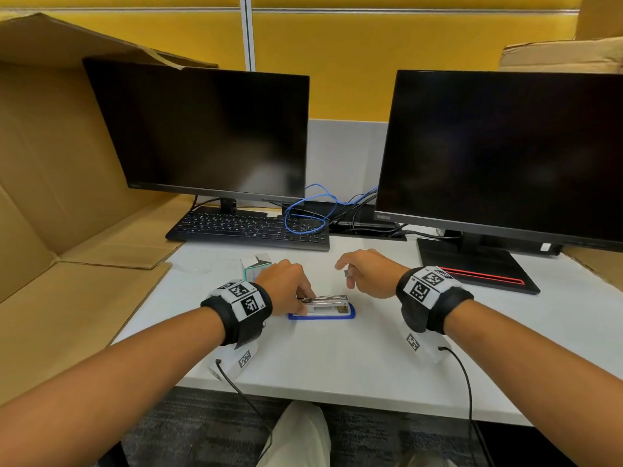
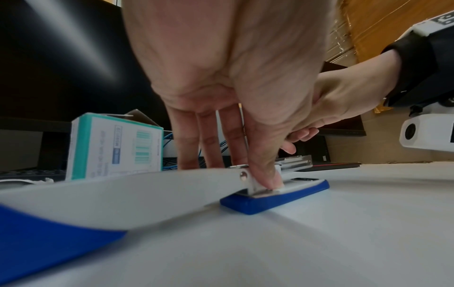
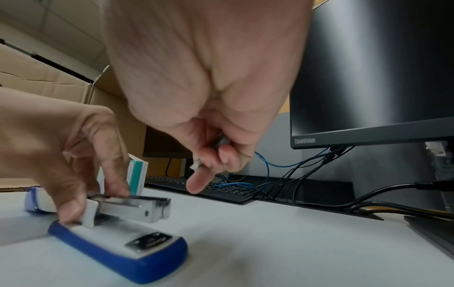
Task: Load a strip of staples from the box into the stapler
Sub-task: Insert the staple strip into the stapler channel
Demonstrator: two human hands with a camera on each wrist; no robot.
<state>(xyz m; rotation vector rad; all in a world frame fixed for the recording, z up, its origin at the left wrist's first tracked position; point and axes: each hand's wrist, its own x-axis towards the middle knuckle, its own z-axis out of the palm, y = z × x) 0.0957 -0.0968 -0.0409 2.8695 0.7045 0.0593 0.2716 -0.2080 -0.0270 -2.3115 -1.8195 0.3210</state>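
Note:
The stapler (image 1: 323, 307) lies on the white desk with its blue base (image 3: 123, 246) down and its metal magazine (image 3: 137, 207) exposed. Its white lid (image 2: 123, 192) is swung back toward my left wrist. My left hand (image 1: 301, 298) pinches the stapler's hinge end, thumb (image 2: 267, 174) low by the base and a finger on top of the magazine. My right hand (image 1: 350, 274) hovers just right of and above the stapler's front, pinching a short grey strip of staples (image 3: 222, 140). The white and teal staple box (image 1: 256, 266) stands upright behind my left hand, its top flap open.
A black keyboard (image 1: 246, 227) and blue and black cables (image 1: 310, 210) lie behind the work spot, below two dark monitors (image 1: 209, 129). A black monitor base with a red stripe (image 1: 478, 267) sits at the right. Flattened cardboard (image 1: 67, 281) covers the left. The desk's front edge (image 1: 337, 396) is near.

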